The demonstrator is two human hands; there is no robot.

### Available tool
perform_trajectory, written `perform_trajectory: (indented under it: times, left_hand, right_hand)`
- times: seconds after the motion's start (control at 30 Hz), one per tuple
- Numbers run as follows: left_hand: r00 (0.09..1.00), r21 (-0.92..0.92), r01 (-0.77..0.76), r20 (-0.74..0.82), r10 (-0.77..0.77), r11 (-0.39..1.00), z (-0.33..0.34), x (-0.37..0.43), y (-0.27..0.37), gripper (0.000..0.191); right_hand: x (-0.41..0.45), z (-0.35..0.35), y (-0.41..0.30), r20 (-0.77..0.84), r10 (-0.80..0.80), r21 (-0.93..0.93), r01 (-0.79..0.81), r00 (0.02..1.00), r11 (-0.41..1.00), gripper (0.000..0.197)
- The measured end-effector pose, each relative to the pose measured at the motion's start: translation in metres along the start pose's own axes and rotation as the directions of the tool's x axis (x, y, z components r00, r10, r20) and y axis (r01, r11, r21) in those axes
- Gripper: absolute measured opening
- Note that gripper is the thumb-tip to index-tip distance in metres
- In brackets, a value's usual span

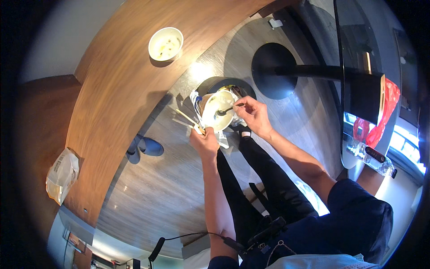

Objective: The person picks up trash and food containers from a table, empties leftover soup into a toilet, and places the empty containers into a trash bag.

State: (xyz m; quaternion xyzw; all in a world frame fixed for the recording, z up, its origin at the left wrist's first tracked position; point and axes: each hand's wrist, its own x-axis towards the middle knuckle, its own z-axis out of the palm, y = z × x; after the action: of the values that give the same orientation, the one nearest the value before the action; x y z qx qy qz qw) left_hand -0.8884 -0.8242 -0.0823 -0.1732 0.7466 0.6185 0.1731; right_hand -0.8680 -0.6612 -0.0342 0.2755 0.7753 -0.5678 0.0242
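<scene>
My left hand grips the near rim of a white bowl, tilted over a dark round bin. A pair of pale sticks, which look like chopsticks, pokes out from the same hand. My right hand pinches the handle of a black spoon, whose head lies inside the bowl. Some residue shows in the bowl, too blurred to name. Crumpled plastic wrapping hangs over the bin's edge, and the bowl hides part of the bin's contents.
Another white bowl with food remnants stands on the wooden counter, a plastic package farther left. Blue slippers lie on the floor. At right are a black round pedestal base, a clear bottle and a red bag.
</scene>
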Motion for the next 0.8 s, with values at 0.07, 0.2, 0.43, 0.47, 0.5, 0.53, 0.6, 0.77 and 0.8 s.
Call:
perform_trajectory:
  times: [0.07,0.2,0.43,0.47,0.5,0.53,0.6,0.77,0.8]
  left_hand:
    - [0.999,0.056,-0.026,0.019,0.025,0.998,0.006,-0.002,0.002,0.018]
    - [0.986,0.120,-0.169,0.007,0.169,0.978,0.013,-0.006,0.000,0.021]
    - [0.976,0.173,-0.217,0.007,0.219,0.961,0.029,-0.018,0.007,0.023]
    - [0.982,0.197,-0.187,0.024,0.186,0.963,0.030,-0.019,0.008,0.023]
    - [0.988,0.221,-0.157,0.040,0.152,0.963,0.032,-0.020,0.010,0.023]
    - [0.988,0.222,-0.157,0.042,0.151,0.962,0.033,-0.021,0.010,0.023]
    - [0.978,0.162,-0.208,0.052,0.202,0.965,0.035,-0.022,0.010,0.023]
    - [0.987,0.196,-0.159,0.036,0.155,0.968,0.039,-0.024,0.006,0.022]
    - [0.986,0.194,-0.167,0.018,0.167,0.967,0.040,-0.025,0.006,0.022]
  right_hand:
    - [0.000,0.002,0.006,-0.094,0.045,0.114,-0.035,0.995,0.993,0.010]
    - [0.002,0.008,0.005,-0.167,0.086,0.105,-0.069,0.982,0.992,0.012]
    - [0.007,0.002,0.009,-0.149,0.134,0.134,-0.114,0.980,0.984,0.008]
    - [0.006,-0.001,0.009,-0.141,0.137,0.070,-0.128,0.981,0.989,0.009]
    - [0.005,-0.004,0.009,-0.144,0.139,0.070,-0.131,0.980,0.989,0.009]
    - [0.004,-0.007,0.006,-0.133,0.122,0.018,-0.121,0.984,0.993,0.009]
    - [0.002,-0.012,0.004,-0.124,0.107,-0.033,-0.112,0.987,0.993,0.009]
    - [-0.001,-0.022,0.005,0.047,0.009,-0.225,0.001,0.999,0.974,0.013]
    - [0.000,-0.024,0.005,0.046,0.010,-0.223,0.001,0.999,0.975,0.013]
